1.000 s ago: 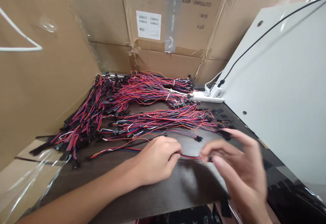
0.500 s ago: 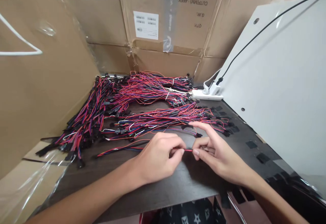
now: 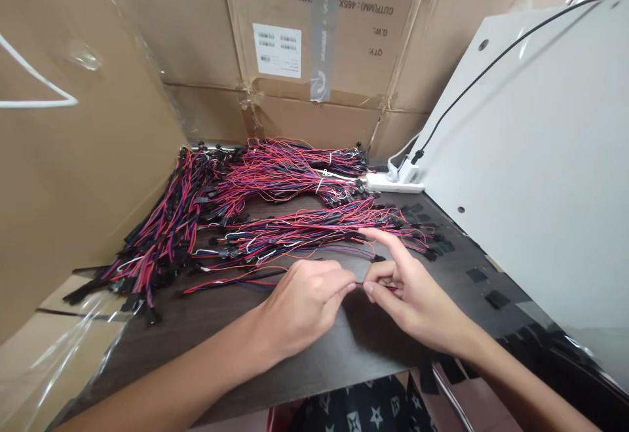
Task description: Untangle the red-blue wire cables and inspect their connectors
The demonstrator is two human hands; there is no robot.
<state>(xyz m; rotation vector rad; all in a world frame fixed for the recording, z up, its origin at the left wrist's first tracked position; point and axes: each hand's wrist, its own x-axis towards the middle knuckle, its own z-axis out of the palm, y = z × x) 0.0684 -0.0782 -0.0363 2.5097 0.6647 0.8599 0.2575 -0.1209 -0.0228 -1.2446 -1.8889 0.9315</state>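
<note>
A thin wire harness (image 3: 221, 285) with red and dark strands runs from the left, under my left hand (image 3: 307, 297), to my right hand (image 3: 400, 291). My left thumb and forefinger pinch it. Just to the right, my right thumb and bent fingers pinch the same harness, with only a short length showing between the hands. My right index finger is stretched up and away, its tip in front of the near wire bundle (image 3: 314, 229). What lies inside each closed palm is hidden.
Further wire bundles (image 3: 275, 173) lie at the back, and a heap (image 3: 170, 222) leans along the left cardboard. A white power strip (image 3: 393, 183) sits at back right beside a white panel (image 3: 531, 137). Black tape pieces (image 3: 496, 299) stick along the right table edge.
Both hands stay pinched on the wire harness. My right hand has shifted slightly left and its fingers have curled closer to my left fingertips. The view has tilted a little.
</note>
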